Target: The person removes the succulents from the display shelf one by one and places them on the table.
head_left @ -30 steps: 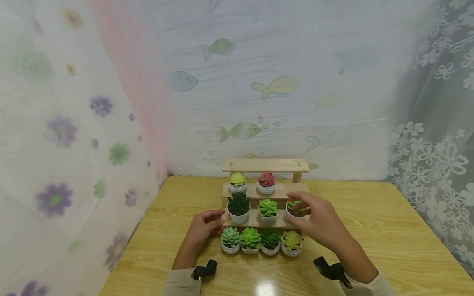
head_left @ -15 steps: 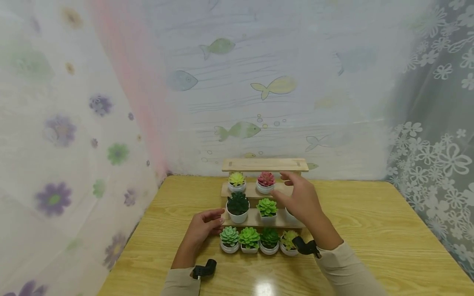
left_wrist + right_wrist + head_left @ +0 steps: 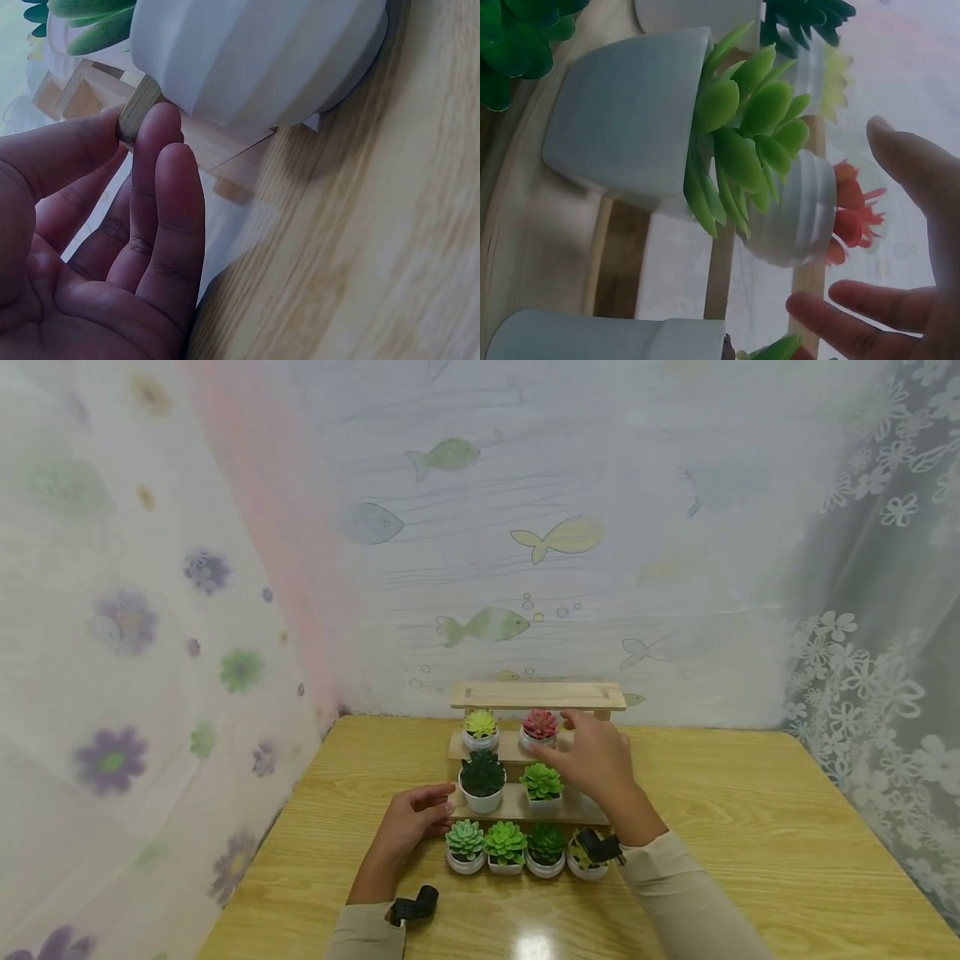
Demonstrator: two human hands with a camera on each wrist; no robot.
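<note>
My left hand (image 3: 407,821) pinches the left end of a step of the wooden plant stand (image 3: 537,696) between thumb and fingers; the left wrist view shows the step's end (image 3: 138,112) between them. My right hand (image 3: 600,758) reaches over the stand to the red succulent (image 3: 540,724) on the upper step. Its thumb and fingers are spread to either side of that white ribbed pot (image 3: 793,211), with a gap showing in the right wrist view. A light green succulent (image 3: 542,782) in a square pot stands below. My right hand mostly hides a white pot (image 3: 607,337) beside it.
A yellow succulent (image 3: 481,727) shares the upper step, and a dark green one (image 3: 482,777) the lower step. Several potted succulents line the table (image 3: 720,827) in front, including a pale green one (image 3: 465,842). A fish-patterned cloth (image 3: 465,543) hangs behind.
My right hand has moved from the right pot on the lower step up and left to the red succulent. The left hand has stayed at the stand's edge.
</note>
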